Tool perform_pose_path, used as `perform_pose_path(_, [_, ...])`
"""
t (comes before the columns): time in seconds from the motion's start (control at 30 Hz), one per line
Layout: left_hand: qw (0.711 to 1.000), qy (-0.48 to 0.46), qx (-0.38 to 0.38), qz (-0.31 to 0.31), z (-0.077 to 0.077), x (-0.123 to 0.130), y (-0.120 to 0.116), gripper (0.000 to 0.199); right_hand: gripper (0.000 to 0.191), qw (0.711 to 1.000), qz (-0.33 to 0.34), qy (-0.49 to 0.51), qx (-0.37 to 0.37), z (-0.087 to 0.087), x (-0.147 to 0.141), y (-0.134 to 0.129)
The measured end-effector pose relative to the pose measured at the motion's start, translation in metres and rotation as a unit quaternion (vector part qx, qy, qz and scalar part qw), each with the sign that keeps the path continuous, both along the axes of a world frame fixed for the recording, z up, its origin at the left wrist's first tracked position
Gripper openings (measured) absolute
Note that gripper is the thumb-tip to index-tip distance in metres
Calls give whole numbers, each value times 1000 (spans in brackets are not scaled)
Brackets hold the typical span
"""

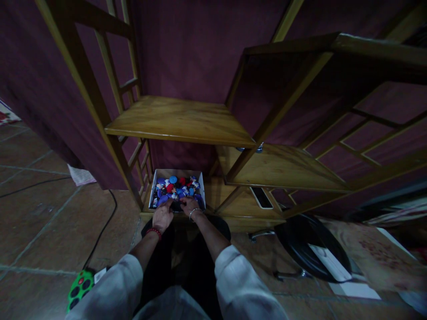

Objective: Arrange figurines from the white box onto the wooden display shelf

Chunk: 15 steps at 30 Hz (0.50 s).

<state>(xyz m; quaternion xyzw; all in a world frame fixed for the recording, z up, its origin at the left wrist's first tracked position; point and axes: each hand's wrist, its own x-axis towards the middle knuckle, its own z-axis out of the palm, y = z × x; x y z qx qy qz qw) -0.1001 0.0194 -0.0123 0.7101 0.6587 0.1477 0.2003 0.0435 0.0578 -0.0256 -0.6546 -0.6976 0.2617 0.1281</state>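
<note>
A white-walled open box [203,189] stands on the bottom shelf, filled with several small blue, red, white and purple figures [173,188]. My left hand [163,216], with a red bead bracelet at the wrist, is at the box's near edge, its fingers bent inward. Close by on the right, my right hand [189,206] wears a silver bangle and has its fingers curled toward the left one. Between the fingertips shows a small dark thing [176,206], too dim to name. Both hands look closed at it.
A wooden shelf board [180,118] juts out above the box. On the lower shelf to the right lies a white-rimmed dark tray [261,198]. A black stool [310,249] stands at right; a green power strip [80,286] with a cable lies on the tiles at left.
</note>
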Motion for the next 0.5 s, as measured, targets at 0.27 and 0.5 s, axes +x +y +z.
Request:
perform_pose_path(0.27, [1000,-11,-25,-7,4,2,1,45,27,1000,-7,-12,3,2,2,-3])
perform_pose_path(0.5, [1000,12,-6,-27,2,4,5,32,29,1000,16,-8,2,1,-1,1])
